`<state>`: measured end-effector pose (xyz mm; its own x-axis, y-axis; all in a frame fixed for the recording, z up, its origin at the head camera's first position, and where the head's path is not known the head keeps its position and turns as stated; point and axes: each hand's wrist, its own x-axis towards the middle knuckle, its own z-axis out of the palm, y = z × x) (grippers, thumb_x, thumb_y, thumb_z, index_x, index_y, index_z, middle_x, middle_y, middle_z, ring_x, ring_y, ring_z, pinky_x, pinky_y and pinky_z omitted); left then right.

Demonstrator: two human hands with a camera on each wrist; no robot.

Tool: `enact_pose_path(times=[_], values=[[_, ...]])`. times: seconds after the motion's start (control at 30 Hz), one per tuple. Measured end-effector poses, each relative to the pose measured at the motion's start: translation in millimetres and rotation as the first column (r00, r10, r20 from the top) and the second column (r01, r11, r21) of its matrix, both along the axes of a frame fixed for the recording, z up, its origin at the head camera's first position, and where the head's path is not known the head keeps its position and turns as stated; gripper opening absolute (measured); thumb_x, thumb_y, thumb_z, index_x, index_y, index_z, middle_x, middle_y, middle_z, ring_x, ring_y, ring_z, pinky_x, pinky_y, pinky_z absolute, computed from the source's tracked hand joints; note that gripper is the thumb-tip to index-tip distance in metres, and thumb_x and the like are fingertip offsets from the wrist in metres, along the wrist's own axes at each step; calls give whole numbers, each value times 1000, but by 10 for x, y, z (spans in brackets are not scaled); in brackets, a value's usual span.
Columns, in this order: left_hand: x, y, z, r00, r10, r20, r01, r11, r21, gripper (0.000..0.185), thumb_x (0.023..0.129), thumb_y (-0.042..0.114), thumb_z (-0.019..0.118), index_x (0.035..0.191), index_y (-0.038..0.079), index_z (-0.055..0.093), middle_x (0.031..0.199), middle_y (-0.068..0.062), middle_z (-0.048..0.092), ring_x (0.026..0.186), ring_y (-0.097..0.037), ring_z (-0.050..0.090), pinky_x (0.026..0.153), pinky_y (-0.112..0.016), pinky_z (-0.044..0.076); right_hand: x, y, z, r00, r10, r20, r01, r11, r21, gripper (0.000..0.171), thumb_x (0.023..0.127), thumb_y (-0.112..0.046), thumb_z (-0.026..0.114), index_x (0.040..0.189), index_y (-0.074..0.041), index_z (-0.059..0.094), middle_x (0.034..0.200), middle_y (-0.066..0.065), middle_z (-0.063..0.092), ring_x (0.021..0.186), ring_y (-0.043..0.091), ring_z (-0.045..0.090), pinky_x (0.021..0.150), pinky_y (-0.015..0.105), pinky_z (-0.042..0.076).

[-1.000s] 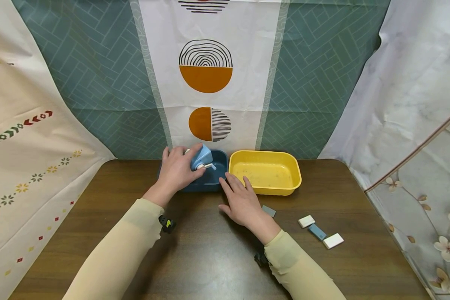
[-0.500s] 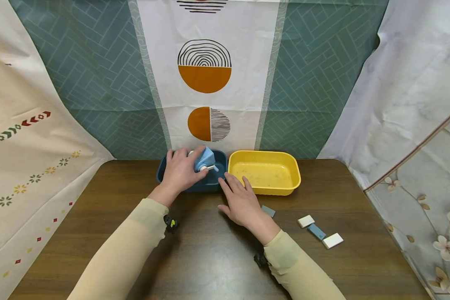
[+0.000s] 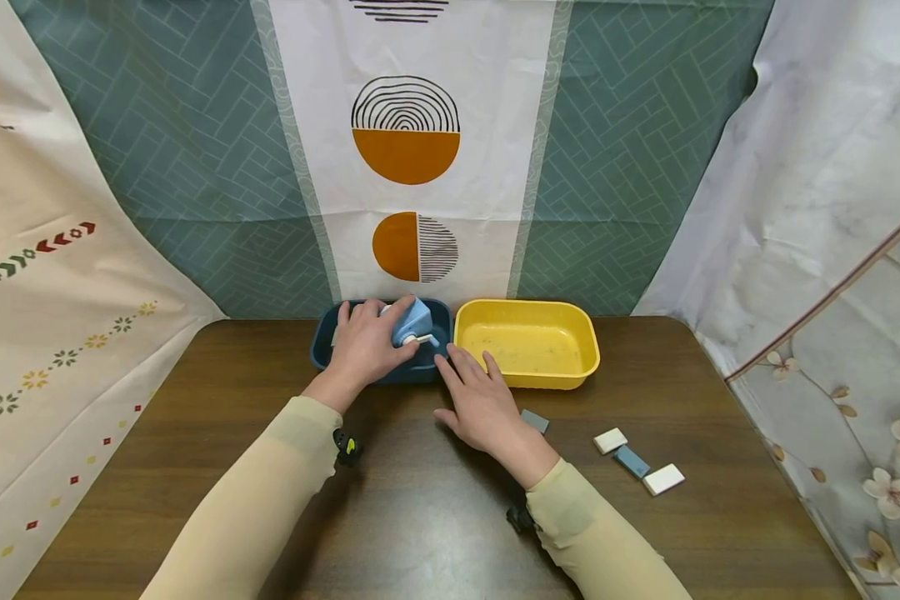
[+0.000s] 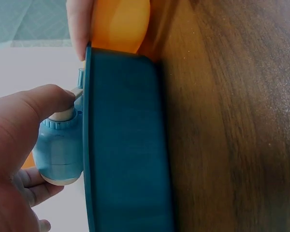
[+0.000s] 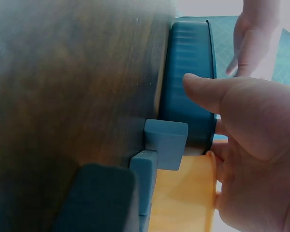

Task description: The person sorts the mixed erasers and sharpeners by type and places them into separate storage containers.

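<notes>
My left hand [image 3: 378, 337] grips a small light blue pump bottle [image 3: 414, 322] and holds it tilted over the dark blue tub [image 3: 322, 346] at the table's far edge. In the left wrist view my thumb lies on the white pump head [image 4: 64, 113] of the bottle [image 4: 60, 152], just behind the blue tub's wall [image 4: 125, 145]. My right hand [image 3: 474, 392] rests flat on the table with straight fingers. Its fingertips reach the blue tub's right corner, beside the yellow tub [image 3: 588, 358]. The thumb [image 5: 217, 94] sits against the blue tub [image 5: 188, 72].
A grey-blue block [image 3: 535, 421] lies just right of my right hand and also shows in the right wrist view as the grey-blue block [image 5: 166, 142]. Farther right lie a white block [image 3: 611, 440], a blue block [image 3: 632, 461] and another white block [image 3: 663, 479]. Hanging cloths close in the table's back and sides.
The left hand has carried the bottle slightly to the right and lower over the blue tub. The right hand has stayed in place.
</notes>
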<state>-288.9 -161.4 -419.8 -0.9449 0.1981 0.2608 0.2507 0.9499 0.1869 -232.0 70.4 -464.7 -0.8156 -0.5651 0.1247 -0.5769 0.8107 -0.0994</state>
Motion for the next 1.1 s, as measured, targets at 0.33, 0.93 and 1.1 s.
enact_pose_path(times=[0.33,0.93,1.1], values=[[-29,33,-37,999,-7,35,7,1000,12,79,98,46,82,168,25,50,146,-25,58,136,-45,52,130,-72,10,-5,5,23,1000,2,4,-2,1000,-14,88,106,-49,74,174,-10,35,181,16,26,166,33,26,134,61,13],[-76,49,-130,993,-30,115,29,999,18,78,101,43,80,169,25,48,144,-25,59,138,-41,52,134,-64,5,12,-10,41,1000,-14,2,14,1000,17,88,106,-51,73,175,-12,33,181,14,25,166,31,26,134,61,14],[-87,41,-143,991,-29,132,25,999,33,77,101,42,80,168,23,49,143,-25,60,137,-41,52,133,-65,6,18,-10,52,1000,-9,-2,9,1000,24,89,106,-50,73,174,-11,33,181,15,26,166,31,27,134,61,16]])
